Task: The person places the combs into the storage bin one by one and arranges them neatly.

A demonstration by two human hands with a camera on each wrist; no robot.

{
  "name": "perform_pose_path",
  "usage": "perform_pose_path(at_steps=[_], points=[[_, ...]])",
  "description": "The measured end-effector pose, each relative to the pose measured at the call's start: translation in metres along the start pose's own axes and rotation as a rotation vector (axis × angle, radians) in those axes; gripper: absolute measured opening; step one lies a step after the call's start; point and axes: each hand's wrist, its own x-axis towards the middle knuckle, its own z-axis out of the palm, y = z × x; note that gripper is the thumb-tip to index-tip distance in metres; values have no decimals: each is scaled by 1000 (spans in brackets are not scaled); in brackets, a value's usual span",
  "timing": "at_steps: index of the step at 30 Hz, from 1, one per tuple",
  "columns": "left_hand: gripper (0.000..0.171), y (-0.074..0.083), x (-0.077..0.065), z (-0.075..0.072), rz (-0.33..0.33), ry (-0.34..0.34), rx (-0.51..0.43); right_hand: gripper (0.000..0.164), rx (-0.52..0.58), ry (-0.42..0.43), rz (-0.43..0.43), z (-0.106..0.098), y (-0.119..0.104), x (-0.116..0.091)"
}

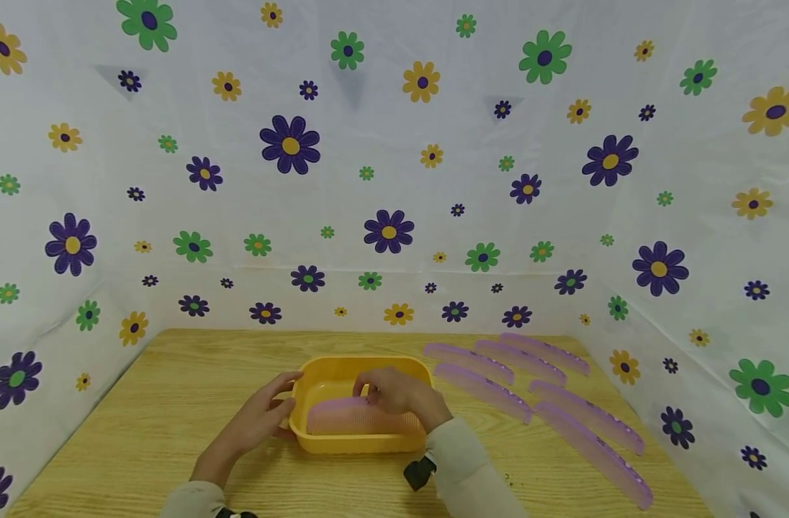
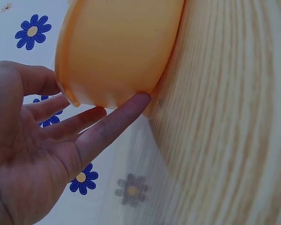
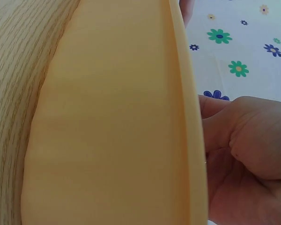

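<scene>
A yellow plastic basin [image 1: 362, 444] with rounded corners rests on the table. At its left end my left hand [image 1: 265, 414] touches the rim and outer wall; in the left wrist view the fairly straight fingers [image 2: 114, 121] lie along that wall. My right hand [image 1: 394, 392] reaches in over the basin and pinches a translucent purple comb [image 1: 339, 417] by its spine. The comb lies lengthwise inside, teeth pointing toward the near side, its right part partly behind the hand. In the right wrist view the near wall [image 3: 107, 112] of the basin hides the fingertips and the comb.
Several similar purple combs [image 1: 483, 392] lie spread over the wood-grain table [image 1: 194, 388], right of the basin. A white flower-printed sheet [image 1: 343, 208] closes off the back and both sides.
</scene>
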Motion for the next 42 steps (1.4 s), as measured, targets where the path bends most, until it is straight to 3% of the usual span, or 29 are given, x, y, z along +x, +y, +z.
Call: perform_pose_path(at_steps=[23,42], points=[[47,0,1,0,-4,8,18,23,16,-29,28,8,-2,2],[46,-1,0,0,3,0,5,28,76,-52,105,12,-2,1]])
